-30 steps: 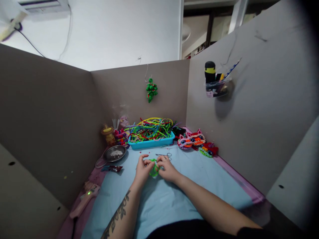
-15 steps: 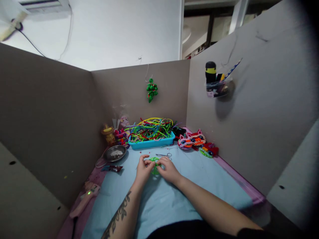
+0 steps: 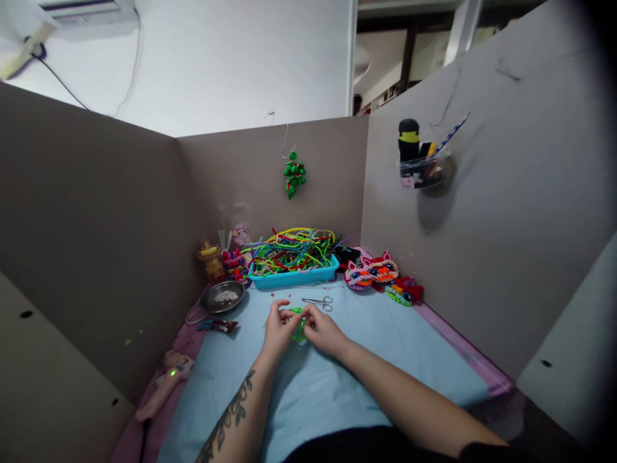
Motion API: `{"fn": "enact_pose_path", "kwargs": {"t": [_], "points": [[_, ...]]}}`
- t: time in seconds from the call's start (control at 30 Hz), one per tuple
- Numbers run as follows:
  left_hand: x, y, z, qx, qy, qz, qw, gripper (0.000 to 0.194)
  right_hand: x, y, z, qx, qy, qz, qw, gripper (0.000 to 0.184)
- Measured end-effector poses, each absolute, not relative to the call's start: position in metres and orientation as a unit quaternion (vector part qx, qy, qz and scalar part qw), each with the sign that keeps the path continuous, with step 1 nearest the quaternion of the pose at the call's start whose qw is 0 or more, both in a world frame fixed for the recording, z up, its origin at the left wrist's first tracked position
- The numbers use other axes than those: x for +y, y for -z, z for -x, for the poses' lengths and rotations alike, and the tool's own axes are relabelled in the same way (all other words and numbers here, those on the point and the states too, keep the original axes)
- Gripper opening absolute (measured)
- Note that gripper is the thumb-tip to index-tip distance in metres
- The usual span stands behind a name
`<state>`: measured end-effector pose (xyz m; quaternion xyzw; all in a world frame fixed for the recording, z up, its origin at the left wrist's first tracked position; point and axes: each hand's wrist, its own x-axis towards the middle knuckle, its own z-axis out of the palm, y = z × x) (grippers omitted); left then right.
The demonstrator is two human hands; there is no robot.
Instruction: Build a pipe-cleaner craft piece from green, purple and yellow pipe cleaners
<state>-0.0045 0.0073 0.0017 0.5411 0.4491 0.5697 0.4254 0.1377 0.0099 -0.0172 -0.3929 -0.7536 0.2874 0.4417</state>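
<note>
Between my two hands is a small bright green piece of craft work (image 3: 298, 332) that looks like looped, fuzzy cord. My left hand (image 3: 278, 328) pinches its left side, with the index finger arched above. From the right, my right hand (image 3: 322, 329) grips its upper edge with thumb and fingers closed together. The fingers cover much of the piece, so its full shape is hidden. Just beyond my right hand, a pair of scissors (image 3: 319, 302) lies on the light blue cloth (image 3: 385, 379).
Behind stands a blue tray (image 3: 294, 278) heaped with colourful pipe cleaners. A metal bowl (image 3: 222, 297) of small white bits, a small wrapper (image 3: 216, 326) and a pink glue gun (image 3: 166, 386) lie left. Fuzzy animal-face crafts (image 3: 371, 273) sit right. Grey panels (image 3: 270, 154) enclose the table.
My right hand has shifted slightly, its fingers drawing in closer at the green piece's upper edge. More of the scissors now shows. My left hand stays nearly in place.
</note>
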Motion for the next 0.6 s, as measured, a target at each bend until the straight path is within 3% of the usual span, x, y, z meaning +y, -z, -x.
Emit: {"fn": "enact_pose_path", "kwargs": {"t": [0.23, 0.47, 0.6], "points": [[0.006, -0.002, 0.004, 0.443, -0.566, -0.55, 0.426, 0.044, 0.014, 0.02, -0.139, -0.733, -0.325, 0.397, 0.446, 0.02], [0.008, -0.006, 0.007, 0.435, -0.571, -0.509, 0.476, 0.045, 0.013, 0.015, -0.141, -0.767, -0.228, 0.379, 0.464, 0.021], [0.008, -0.009, 0.007, 0.439, -0.56, -0.48, 0.513, 0.041, 0.008, 0.007, -0.146, -0.787, -0.125, 0.354, 0.489, 0.008]]}}
